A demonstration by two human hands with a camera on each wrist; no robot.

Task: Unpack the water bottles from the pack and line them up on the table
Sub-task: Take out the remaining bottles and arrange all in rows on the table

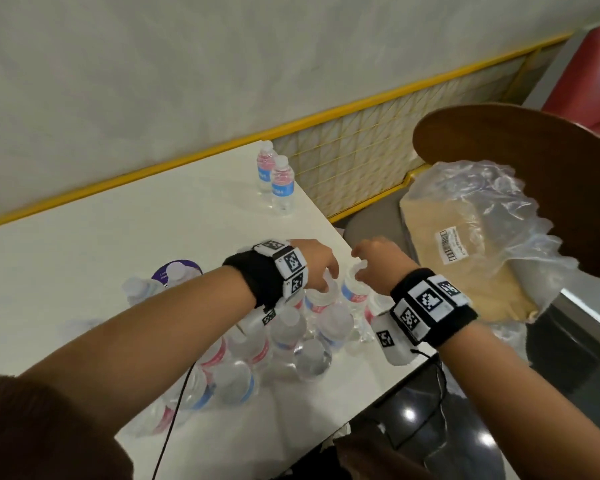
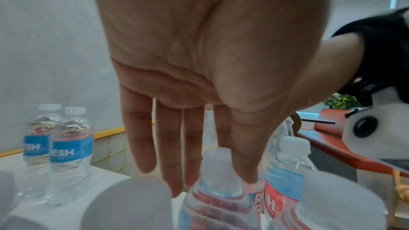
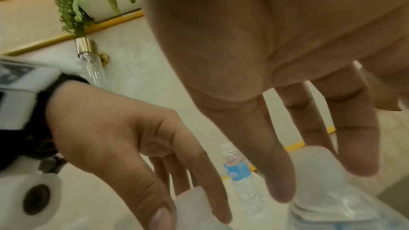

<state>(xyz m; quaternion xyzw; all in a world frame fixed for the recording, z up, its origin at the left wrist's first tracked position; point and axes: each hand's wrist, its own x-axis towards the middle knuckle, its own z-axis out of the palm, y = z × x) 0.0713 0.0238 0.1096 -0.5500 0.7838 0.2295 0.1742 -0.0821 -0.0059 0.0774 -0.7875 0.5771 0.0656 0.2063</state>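
A cluster of small clear water bottles point(image 1: 278, 344) with blue and pink labels stands in torn wrap at the table's near right corner. Two bottles point(image 1: 278, 186) stand side by side at the far right corner, also seen in the left wrist view point(image 2: 66, 146). My left hand point(image 1: 321, 271) reaches down over a white-capped bottle point(image 2: 215, 162) at the cluster's far end, straight fingers behind the cap and thumb in front. My right hand point(image 1: 368, 268) hovers over the neighbouring bottle point(image 3: 318, 172), its thumb and fingers either side of the cap. Neither hand clearly grips.
The white table point(image 1: 118, 237) ends just right of the hands. Beyond that edge a cardboard sheet in loose plastic wrap point(image 1: 465, 244) lies on a seat under a wooden chair back point(image 1: 534, 174). A yellow-framed mesh rail point(image 1: 343, 157) runs behind the table.
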